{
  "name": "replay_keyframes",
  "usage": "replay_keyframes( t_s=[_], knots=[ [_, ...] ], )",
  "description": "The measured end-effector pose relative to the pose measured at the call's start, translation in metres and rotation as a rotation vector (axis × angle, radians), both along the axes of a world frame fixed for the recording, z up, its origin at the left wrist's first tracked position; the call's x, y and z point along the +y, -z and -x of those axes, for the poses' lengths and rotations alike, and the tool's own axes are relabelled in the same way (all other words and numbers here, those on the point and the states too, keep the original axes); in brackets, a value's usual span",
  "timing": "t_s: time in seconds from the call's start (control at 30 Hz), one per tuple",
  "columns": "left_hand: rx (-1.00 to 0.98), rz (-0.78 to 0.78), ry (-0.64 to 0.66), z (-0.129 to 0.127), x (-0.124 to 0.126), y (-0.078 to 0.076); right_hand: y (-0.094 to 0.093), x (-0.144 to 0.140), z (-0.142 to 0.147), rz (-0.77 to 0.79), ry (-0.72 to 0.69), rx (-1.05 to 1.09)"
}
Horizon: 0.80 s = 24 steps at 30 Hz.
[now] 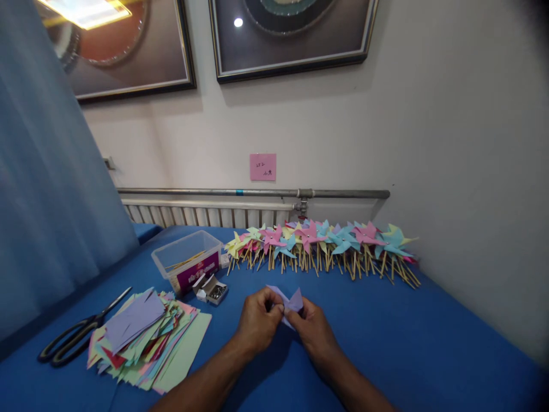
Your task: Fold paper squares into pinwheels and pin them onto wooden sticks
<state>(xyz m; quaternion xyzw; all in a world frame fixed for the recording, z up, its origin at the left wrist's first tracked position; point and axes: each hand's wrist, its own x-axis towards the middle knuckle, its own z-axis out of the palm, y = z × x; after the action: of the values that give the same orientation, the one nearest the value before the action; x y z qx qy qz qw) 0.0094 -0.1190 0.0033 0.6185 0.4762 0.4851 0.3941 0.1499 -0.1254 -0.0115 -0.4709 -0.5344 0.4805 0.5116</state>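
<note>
On the blue-covered table (386, 343), catalogued from largest to smallest:

- Curtain (47, 189), pale blue, hanging along the left edge of the table.
- Two framed pictures (291, 34) on the wall above, glass catching the ceiling light.
- Radiator (206, 214) with a metal pipe (253, 193) running just over it, behind the table's far edge.
- Row of finished pinwheels (326, 246), pink, yellow and turquoise paper on thin wooden sticks, laid side by side against the wall.
- Stack of cut paper squares (146, 340), mixed pastel colours, loosely fanned, lying left of the hands.
- Clear plastic tub (189, 263) with a purple label, wooden sticks inside, beyond the stack.
- Scissors (75, 337), black handles, lying flat and touching the stack's left edge.
- Left hand (257, 320), fingers closed in a pinch on the left side of the lilac paper piece.
- Right hand (313, 326), likewise pinching the piece from the right; both hands meet at its middle.
- Pink note (263, 166) stuck to the wall above the pipe; writing too small to read.
- Small open box of pins (212, 289), just beside the tub.
- Lilac paper piece (291, 300), partly folded, held just above the cloth at centre front. Judged very light, thin and limp, easily creased or torn; best held by fingertips at the gathered centre where the corners overlap, not by the loose points.
</note>
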Motion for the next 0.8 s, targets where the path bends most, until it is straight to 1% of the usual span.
replay_keyframes(
  t_s=[0.13,0.3,0.53,0.8],
  knots=[
    [-0.004,0.011,-0.001,-0.0002,0.001,0.0018,0.0002,-0.0002,0.0009,-0.022,0.015,-0.038],
    [-0.018,0.0,0.008,-0.0003,0.0022,0.0021,0.0015,0.0009,-0.0004,-0.029,0.076,-0.133],
    [-0.03,0.018,0.008,-0.001,0.0012,0.0019,-0.0014,-0.0004,0.0006,-0.006,0.045,-0.046],
    [0.006,-0.017,0.029,-0.0001,-0.0004,0.0001,0.0026,0.0,-0.0008,-0.027,0.044,-0.063]
  ],
)
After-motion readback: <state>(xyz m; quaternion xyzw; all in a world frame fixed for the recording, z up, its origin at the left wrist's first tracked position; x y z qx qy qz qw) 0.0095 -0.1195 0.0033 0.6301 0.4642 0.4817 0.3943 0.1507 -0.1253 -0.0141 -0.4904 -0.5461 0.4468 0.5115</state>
